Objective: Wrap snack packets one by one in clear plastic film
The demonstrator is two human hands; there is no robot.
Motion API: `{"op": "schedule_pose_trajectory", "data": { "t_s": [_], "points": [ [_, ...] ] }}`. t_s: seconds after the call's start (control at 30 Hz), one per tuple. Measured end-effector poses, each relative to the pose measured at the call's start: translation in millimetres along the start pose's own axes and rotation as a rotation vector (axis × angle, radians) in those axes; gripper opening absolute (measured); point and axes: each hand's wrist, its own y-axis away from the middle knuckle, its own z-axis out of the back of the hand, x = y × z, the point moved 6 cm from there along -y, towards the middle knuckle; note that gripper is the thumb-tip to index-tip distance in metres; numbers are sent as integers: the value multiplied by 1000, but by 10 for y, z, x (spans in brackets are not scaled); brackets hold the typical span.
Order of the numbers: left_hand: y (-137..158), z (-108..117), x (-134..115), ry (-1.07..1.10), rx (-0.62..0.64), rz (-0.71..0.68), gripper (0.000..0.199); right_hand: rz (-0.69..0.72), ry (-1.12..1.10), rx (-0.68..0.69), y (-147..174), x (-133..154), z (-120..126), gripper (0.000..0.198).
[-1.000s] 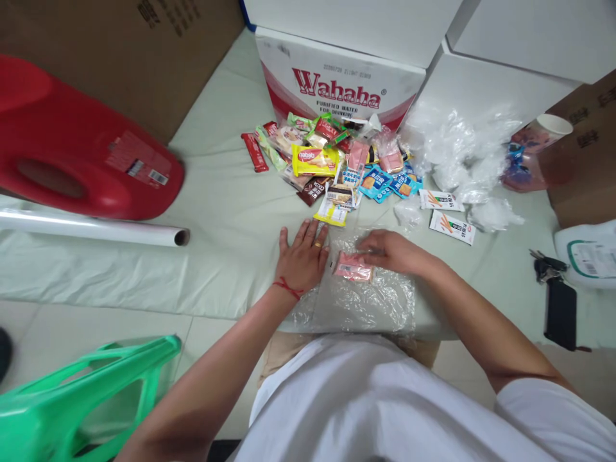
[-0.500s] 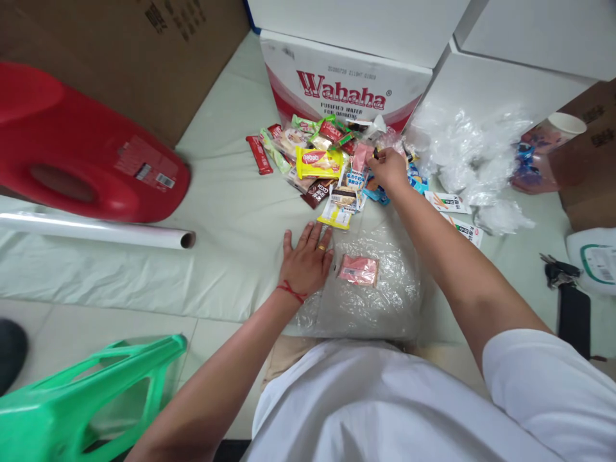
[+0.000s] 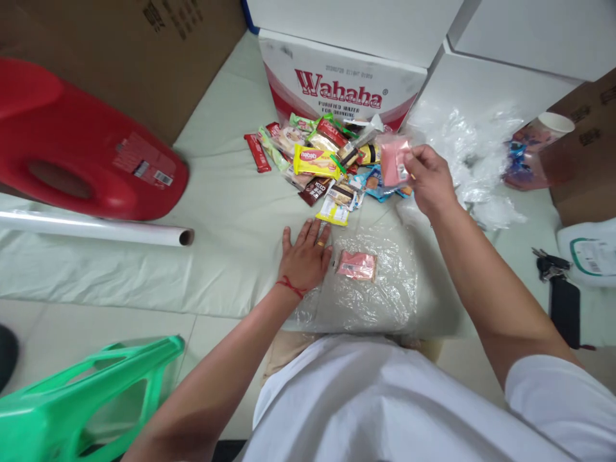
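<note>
Between the thumb and fingers of my right hand (image 3: 430, 179) is a pink snack packet (image 3: 395, 162), raised at the right side of a heap of wrapped snacks (image 3: 332, 131). My left hand (image 3: 304, 260) lies flat with fingers spread, at the left edge of a clear plastic bag (image 3: 380, 305). On that bag rests another pink snack packet (image 3: 357, 265), just right of my left hand. A yellow Nabati wafer packet (image 3: 316, 162) tops the heap, and a smaller yellow-ended packet (image 3: 333, 212) lies just beyond my left fingertips.
Behind the heap stands a Wahaha carton (image 3: 341, 83). Crumpled clear plastic (image 3: 462, 151) and a paper cup (image 3: 553, 128) are at the right, with a black phone (image 3: 564, 312) nearer. A red jug (image 3: 91, 147) and white roll (image 3: 96, 230) lie left; a green stool (image 3: 96, 391) stands below.
My right hand has drawn a pink snack packet up out of the heap and moved right with it. My left hand has stayed flat in place.
</note>
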Motion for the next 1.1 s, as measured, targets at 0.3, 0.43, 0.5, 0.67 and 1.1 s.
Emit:
{"op": "schedule_pose_trajectory", "data": {
  "t_s": [0.3,0.43,0.5,0.67,1.1],
  "points": [
    [-4,-4,-6,1,8,2,61,-172,132,794,1326,-98,-570,39],
    [-1,0,-11,-2,0,4,61,50,356,859,1410,-166,-737,30],
    [1,-3,-11,-7,0,5,60,181,530,764,1375,-129,-711,28],
    [0,-4,-10,-6,-5,-3,61,299,805,681,1615,67,-741,56],
    [-1,-16,-5,-22,-12,2,60,273,1053,673,1984,9,-789,53]
  ]
}}
